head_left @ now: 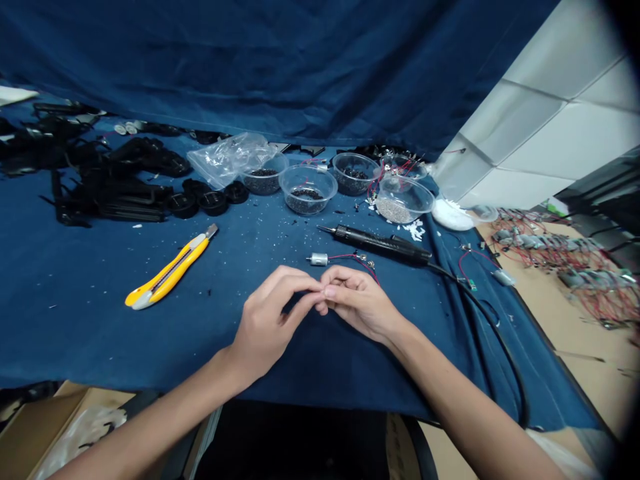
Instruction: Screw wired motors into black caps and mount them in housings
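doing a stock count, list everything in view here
blue cloth: 1, dark blue, covering the bench and hanging behind it
utility knife: 1, yellow and grey, left of the hands
soldering iron: 1, black, beyond the right hand
small motor: 1, silver with red wires, just beyond the hands
second small motor: 1, silver with red wires, right side of the cloth
plastic bowls: 4, clear, back centre, three with black granules, one with grey
plastic bag: 1, clear, left of the bowls
moulded parts: a heap, black, back left
round parts: 3, black, beside the heap
wired motors: many, silver and red, on a tan surface at right
cardboard box: 1, brown, lower left
left hand: 1, centre, touching the right hand
right hand: 1, centre, touching the left hand
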The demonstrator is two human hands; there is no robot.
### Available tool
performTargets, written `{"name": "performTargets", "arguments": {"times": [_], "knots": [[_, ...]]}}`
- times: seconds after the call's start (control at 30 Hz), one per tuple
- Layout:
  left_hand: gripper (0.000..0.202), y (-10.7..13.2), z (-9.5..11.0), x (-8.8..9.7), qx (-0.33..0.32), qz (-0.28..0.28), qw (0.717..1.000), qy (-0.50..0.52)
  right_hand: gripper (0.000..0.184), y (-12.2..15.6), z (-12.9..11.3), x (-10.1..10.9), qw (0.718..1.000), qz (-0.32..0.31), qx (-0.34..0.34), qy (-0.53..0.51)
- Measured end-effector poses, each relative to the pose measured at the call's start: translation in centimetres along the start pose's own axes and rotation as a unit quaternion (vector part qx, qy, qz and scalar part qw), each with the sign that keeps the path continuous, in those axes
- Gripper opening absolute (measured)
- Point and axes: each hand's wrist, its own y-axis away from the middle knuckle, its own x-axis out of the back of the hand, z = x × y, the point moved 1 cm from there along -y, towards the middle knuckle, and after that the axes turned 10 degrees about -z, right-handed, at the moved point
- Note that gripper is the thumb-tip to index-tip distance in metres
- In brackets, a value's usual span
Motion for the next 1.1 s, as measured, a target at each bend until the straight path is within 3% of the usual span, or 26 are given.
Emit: {"name": "performTargets", "arguments": {"times": [0.23,0.43,0.53,0.6,0.67,0.73,0.8,0.9,1.1], "knots": [[0.023,-0.1,-1.0,0.0,-0.054,-0.046,0.991,-0.114,0.008,-0.2,0.3,0.4,1.0,0.009,0.001,-0.008],[0.024,-0.6,-1.3,0.4,-0.023,-0.091,0.992,-0.079,0.013,-0.2,0.5,0.6,1.0,0.017,-0.012,0.0],[0.018,-0.7,-2.0,0.7,-0.008,-0.115,0.991,-0.063,0.016,-0.4,0.2,0.7,0.995,0.044,-0.037,0.083],[0.013,-0.5,-3.0,1.0,0.018,-0.147,0.985,-0.087,0.018,-0.5,-0.5,1.0,0.963,0.11,-0.03,0.244],[0.012,-0.4,-4.1,1.3,0.059,-0.185,0.973,-0.126,0.022,-0.6,-1.3,1.3,0.88,0.191,-0.019,0.435],[0.012,-0.3,-5.2,1.7,0.083,-0.222,0.957,-0.169,0.026,-0.9,-2.1,1.4,0.793,0.232,-0.038,0.562],[0.012,-0.3,-5.8,2.0,0.079,-0.257,0.939,-0.215,0.034,-1.4,-2.5,1.5,0.747,0.223,-0.072,0.623],[0.016,-0.4,-5.9,2.4,0.059,-0.296,0.914,-0.27,0.041,-2.8,-2.7,1.3,0.713,0.179,-0.075,0.674],[0.021,-0.5,-5.4,2.8,0.017,-0.305,0.893,-0.33,0.034,-3.9,-1.7,1.4,0.688,0.161,-0.11,0.699]]}}
